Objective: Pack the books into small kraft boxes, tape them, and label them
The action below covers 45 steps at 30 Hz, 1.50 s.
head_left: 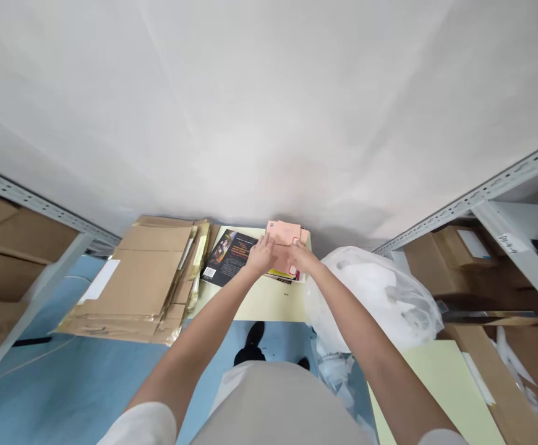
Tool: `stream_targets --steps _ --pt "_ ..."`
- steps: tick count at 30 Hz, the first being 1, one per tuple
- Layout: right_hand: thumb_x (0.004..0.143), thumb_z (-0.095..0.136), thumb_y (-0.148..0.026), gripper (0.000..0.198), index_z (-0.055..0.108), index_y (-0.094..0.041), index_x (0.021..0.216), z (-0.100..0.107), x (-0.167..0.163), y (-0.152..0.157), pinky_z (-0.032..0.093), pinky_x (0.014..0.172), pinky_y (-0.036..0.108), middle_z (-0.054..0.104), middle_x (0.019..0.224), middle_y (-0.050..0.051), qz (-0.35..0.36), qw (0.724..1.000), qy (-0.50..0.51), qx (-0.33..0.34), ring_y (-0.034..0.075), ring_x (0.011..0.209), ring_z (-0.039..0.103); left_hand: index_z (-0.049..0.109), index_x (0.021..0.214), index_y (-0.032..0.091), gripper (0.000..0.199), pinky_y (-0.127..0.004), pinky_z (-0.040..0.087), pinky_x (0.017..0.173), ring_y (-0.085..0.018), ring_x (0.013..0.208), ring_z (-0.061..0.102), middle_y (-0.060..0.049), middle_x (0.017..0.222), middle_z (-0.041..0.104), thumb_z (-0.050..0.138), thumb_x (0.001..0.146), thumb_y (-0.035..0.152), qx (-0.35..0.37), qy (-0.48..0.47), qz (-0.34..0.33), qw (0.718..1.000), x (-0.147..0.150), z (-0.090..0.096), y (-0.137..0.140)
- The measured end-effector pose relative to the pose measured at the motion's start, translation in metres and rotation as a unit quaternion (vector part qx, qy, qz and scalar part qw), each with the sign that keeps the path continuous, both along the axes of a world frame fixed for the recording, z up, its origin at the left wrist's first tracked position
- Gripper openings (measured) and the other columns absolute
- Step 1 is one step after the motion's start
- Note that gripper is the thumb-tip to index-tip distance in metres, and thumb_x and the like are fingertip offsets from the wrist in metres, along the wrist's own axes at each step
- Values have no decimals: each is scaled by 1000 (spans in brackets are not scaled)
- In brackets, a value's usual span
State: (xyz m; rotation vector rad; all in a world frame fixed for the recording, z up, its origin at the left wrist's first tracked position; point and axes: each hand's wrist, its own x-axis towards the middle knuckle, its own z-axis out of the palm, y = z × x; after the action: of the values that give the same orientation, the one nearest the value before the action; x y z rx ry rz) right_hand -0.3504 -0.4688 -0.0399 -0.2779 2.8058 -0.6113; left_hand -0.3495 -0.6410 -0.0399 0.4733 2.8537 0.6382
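A flat pink booklet lies at the near side of a small pile, on top of other pink booklets with yellow and dark edges beneath. My left hand grips its left edge, the fingers pointing forward. At the right edge is my right hand, fingers bent over the side near a small red-outlined mark. Thumbs and undersides are partly hidden. Just left of my left hand, a dark book with a barcode rests on the pale yellow table.
Flattened cardboard boxes are stacked at the left. A large translucent plastic bag bulges at the right. Metal shelves with brown cartons flank both sides. A white wall stands behind the table. Blue floor shows below.
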Motion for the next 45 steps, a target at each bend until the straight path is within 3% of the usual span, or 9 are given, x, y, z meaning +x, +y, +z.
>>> stream_targets --steps 6,12,15,19,25,32,37,42,45 --pt "84 54 -23 62 29 -11 140 -32 -40 -12 35 104 41 17 151 20 -115 992 -41 26 29 139 22 39 136 19 50 -52 28 105 -31 141 16 -16 152 22 42 87 17 14 -37 -56 998 -63 -40 0" --pt "85 52 -20 57 33 -13 139 -47 -36 -31 35 103 41 24 148 21 -181 982 -29 46 30 138 26 42 133 17 51 -48 26 107 -31 140 20 -19 148 29 46 82 11 67 -10 -134 989 -68 -59 -18" --pt "87 52 -24 54 37 -9 136 -43 -29 -38 34 103 43 30 144 24 -193 980 -15 56 33 136 26 42 133 16 52 -50 20 108 -32 139 21 -19 146 34 47 81 11 57 8 -175 983 -68 -56 -26" --pt "88 49 -26 37 53 -12 122 -26 -25 -40 41 94 40 54 124 21 -181 983 -14 37 30 115 52 50 126 19 44 -45 26 105 -26 130 38 -15 133 51 42 83 11 57 12 -204 977 -71 -45 -33" --pt "92 41 -30 31 56 -19 117 12 -2 -38 42 94 35 60 119 10 -198 972 93 -82 22 113 54 63 101 19 25 -39 38 90 -26 100 57 -14 102 66 42 89 27 83 50 -122 988 -63 -21 -42" --pt "73 67 -40 61 46 -21 127 54 60 -23 41 97 44 54 125 13 -330 872 262 -248 26 118 49 62 82 17 38 -27 42 65 -16 68 57 -4 76 64 33 93 39 351 38 1 936 -11 24 -37" --pt "77 62 -50 43 53 -23 109 81 140 -3 53 70 34 67 92 4 -392 746 200 -500 18 78 63 54 65 17 40 -22 39 54 -12 57 51 0 62 57 42 88 47 514 -129 -20 848 50 57 4" --pt "76 63 -52 40 54 -24 104 93 251 17 52 55 26 66 80 0 -492 612 191 -590 13 64 61 62 80 15 39 -26 47 63 -15 64 59 -4 74 66 48 85 51 538 -360 -98 756 129 69 58" --pt "72 70 -47 42 54 -25 105 88 321 31 54 58 27 65 93 2 -522 557 200 -614 15 73 63 63 92 15 40 -29 49 70 -17 74 63 -6 85 69 48 85 52 497 -438 -146 735 176 62 87"
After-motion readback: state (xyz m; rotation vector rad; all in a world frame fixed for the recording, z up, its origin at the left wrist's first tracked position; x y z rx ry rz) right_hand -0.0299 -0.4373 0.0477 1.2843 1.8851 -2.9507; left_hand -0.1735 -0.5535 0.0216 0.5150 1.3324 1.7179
